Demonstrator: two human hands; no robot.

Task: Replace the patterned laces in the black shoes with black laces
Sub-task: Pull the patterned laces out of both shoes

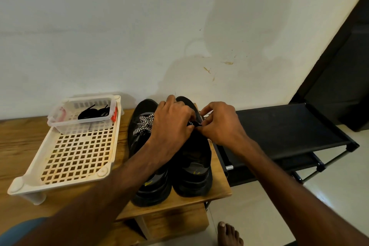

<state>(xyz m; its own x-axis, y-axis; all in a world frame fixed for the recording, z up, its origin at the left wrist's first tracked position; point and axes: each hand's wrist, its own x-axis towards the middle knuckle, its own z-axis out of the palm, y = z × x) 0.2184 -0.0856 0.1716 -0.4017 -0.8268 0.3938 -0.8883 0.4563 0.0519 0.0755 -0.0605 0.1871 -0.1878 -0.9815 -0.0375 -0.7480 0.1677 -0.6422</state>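
Observation:
Two black shoes stand side by side on a wooden shelf top, toes toward the wall. The left shoe (139,146) carries a black-and-white patterned lace (144,124) tied over its tongue. Over the right shoe (192,168) both my hands meet. My left hand (172,126) lies across the lacing area with its fingers curled, and my right hand (219,124) pinches the lace at the shoe's right side; only a small bit of patterned lace shows between them. Black laces (93,113) lie in a clear plastic box (83,118).
The clear box sits in a cream perforated tray (79,156) on the wooden top (20,142) to the left. A black fabric shoe rack (289,126) stands to the right, against the white wall. My bare foot (229,234) is on the tiled floor below.

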